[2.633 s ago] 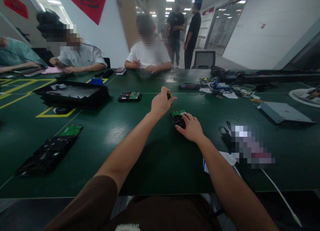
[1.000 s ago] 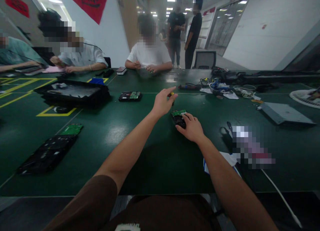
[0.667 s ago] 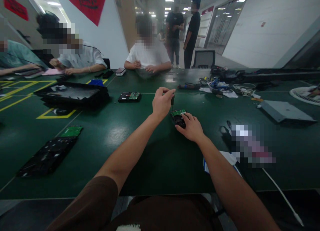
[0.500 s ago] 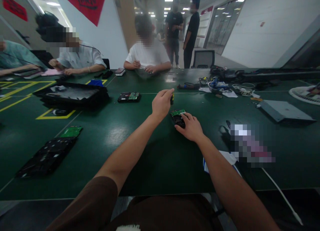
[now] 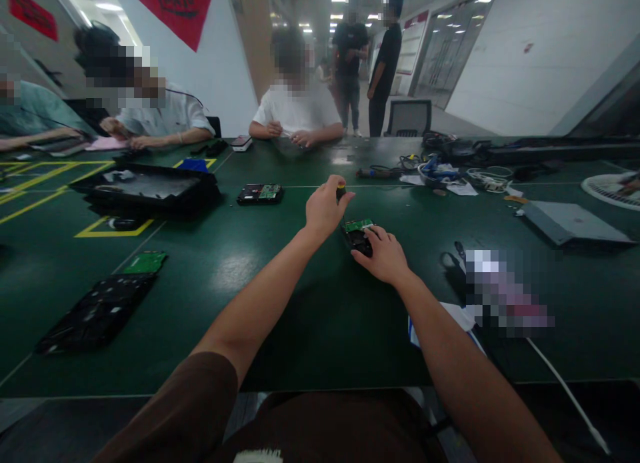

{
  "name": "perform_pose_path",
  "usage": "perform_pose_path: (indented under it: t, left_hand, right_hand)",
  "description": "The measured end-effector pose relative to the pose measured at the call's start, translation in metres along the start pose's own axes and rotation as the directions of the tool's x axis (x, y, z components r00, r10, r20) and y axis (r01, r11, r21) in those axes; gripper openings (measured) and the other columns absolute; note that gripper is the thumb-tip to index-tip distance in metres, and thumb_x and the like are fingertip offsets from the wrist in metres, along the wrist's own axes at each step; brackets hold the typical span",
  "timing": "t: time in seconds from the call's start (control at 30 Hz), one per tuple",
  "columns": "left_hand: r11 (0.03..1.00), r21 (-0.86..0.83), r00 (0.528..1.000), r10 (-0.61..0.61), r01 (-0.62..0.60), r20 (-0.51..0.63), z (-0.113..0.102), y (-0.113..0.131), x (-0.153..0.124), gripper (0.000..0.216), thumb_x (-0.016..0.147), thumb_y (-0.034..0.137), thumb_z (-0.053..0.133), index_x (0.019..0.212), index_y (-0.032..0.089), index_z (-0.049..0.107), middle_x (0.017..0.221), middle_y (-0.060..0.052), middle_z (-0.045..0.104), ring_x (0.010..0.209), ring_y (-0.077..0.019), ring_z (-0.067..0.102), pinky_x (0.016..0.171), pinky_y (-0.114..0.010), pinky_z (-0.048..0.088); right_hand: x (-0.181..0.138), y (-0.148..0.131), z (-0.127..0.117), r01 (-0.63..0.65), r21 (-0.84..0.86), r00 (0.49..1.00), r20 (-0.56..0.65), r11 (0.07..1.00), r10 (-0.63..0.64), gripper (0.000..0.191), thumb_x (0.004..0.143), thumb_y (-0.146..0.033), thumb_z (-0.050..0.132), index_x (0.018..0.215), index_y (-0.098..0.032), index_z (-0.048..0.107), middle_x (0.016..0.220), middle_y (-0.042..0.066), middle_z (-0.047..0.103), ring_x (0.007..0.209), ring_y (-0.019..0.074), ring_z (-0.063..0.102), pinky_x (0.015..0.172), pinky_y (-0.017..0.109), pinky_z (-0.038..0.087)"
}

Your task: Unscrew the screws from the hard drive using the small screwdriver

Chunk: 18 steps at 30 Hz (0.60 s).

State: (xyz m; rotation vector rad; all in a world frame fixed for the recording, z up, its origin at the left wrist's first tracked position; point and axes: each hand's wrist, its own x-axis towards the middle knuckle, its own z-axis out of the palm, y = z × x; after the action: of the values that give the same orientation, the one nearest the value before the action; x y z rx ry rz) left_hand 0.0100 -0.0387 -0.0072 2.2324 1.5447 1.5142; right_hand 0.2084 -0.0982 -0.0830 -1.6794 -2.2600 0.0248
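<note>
My left hand [image 5: 324,206] is closed around a screwdriver [image 5: 341,192] with a black and yellow handle, held above the far left corner of a hard drive [image 5: 359,236]. Its tip is too small to make out. The drive lies on the table, black with a green circuit board at its far end. My right hand [image 5: 384,253] grips the drive's right side, thumb at the near edge and fingers over the board side. Another drive [image 5: 260,193] with a green board lies farther off to the left.
On the green table [image 5: 280,329], several black drives [image 5: 100,303] lie at the left, behind them a black tray [image 5: 150,186]. A grey metal box [image 5: 575,223], tangled cables [image 5: 435,169] and a blurred-out object [image 5: 505,289] with a white cable are at the right. People sit across the table.
The fingers of my left hand have shifted around the screwdriver handle, with the thumb now extended to the right. My right hand stays on the hard drive.
</note>
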Motion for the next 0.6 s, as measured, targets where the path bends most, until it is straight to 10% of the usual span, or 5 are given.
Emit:
perform_pose_path:
  t: [0.37, 0.6]
  left_hand:
    - [0.991, -0.013, 0.989, 0.134, -0.135, -0.057, 0.006, -0.008, 0.001, 0.027, 0.099, 0.018, 0.063, 0.124, 0.024, 0.067, 0.128, -0.009, 0.071, 0.118, -0.0234, 0.067, 0.101, -0.039, 0.054]
    - [0.994, -0.106, 0.99, -0.004, -0.011, -0.14, 0.013, -0.018, 0.001, 0.035, 0.087, 0.037, 0.083, 0.108, 0.022, 0.06, 0.1, -0.005, 0.074, 0.087, -0.0191, 0.071, 0.082, -0.034, 0.057]
  right_hand:
    - [-0.001, 0.003, 0.001, 0.013, -0.003, 1.0, -0.02, 1.0, -0.013, 0.079, 0.094, -0.07, 0.05, 0.152, -0.017, 0.052, 0.16, 0.015, 0.046, 0.131, 0.0439, 0.052, 0.108, 0.057, 0.045]
    - [0.0, 0.003, 0.001, 0.012, -0.006, 1.0, -0.01, 1.0, -0.012, 0.078, 0.094, -0.07, 0.049, 0.152, -0.018, 0.052, 0.159, 0.015, 0.046, 0.131, 0.0442, 0.051, 0.107, 0.058, 0.045]
